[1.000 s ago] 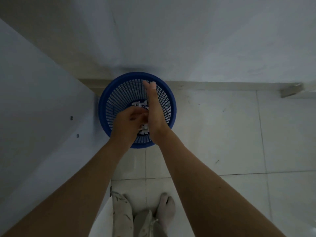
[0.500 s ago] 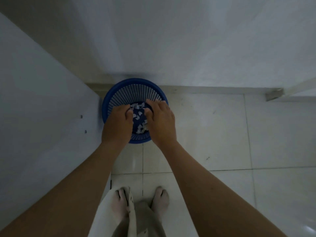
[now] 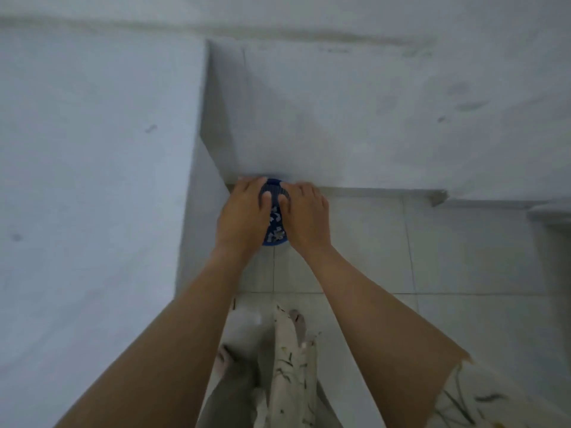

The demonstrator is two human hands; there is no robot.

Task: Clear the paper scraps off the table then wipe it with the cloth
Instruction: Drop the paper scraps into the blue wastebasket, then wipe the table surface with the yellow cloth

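- Nearest, two bare feet stand on the tiled floor, below patterned trousers.
- Two hands hover over one blue mesh basket. A second ago the right hand stood edge-on and flat beside the left hand; now both lie palm down, side by side, fingers loosely spread and holding nothing that I can see.
- The basket shows smaller and mostly hidden behind the hands than it did half a second ago, so the head seems to have risen.
- The paper scraps lie inside the basket, glimpsed between the hands; too many and too blurred to count.
- To my judgement the drop is done and clearing is complete or nearly so.
- At left, one white tabletop shows a few small dark marks; no cloth is in view, so wiping has not begun.
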